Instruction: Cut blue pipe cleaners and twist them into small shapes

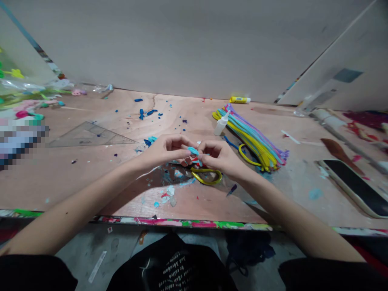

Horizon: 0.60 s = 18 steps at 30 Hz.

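Note:
My left hand and my right hand meet above the middle of the plywood table. Their fingertips pinch a small light blue piece, whose material is too small to tell, with some red showing beneath it. Just below my hands lies a yellow pipe cleaner loop. To the right of my right hand rests a bundle of yellow, blue and purple pipe cleaners, with a white glue bottle lying against its near end.
A clear plastic set square lies left of my hands, and blue scraps dot the table. A yellow glue stick lies at the back, a phone at right. A pale wall bounds the far edge.

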Tool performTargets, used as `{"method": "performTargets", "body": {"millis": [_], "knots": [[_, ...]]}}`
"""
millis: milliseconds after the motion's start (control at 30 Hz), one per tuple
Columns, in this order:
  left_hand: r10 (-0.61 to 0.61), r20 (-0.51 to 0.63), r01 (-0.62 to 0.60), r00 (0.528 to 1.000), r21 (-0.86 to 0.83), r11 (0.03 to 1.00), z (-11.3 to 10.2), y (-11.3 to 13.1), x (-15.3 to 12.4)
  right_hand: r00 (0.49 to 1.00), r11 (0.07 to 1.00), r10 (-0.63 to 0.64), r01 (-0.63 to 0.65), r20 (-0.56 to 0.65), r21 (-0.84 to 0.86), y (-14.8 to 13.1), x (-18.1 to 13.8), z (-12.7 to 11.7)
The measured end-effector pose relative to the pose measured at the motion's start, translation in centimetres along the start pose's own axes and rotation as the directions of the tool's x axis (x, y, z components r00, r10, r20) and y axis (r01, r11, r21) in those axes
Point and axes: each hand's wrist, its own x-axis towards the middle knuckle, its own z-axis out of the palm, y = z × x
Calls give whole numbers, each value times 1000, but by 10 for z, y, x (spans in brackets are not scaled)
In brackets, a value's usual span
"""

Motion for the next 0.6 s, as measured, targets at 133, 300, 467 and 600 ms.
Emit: {"method": "performTargets", "body": {"millis": [133,300,467,600], "knots": [[-19,-38,20,999,23,1000,4,-1,1,1000,1000,-17,17,-10,-20,2,0,1],[14,-108,-4,994,98,995,8,-2,0,1000,998,-3,1,-26,-60,3,0,3],[10,-129,2,992,92,996,10,-1,-1,998,986,-41,32,-48,-162,2,-1,7],[-36,-133,45,990,63,997,9,-4,-1,984,911,-164,125,-67,-394,1,-2,8]]}}
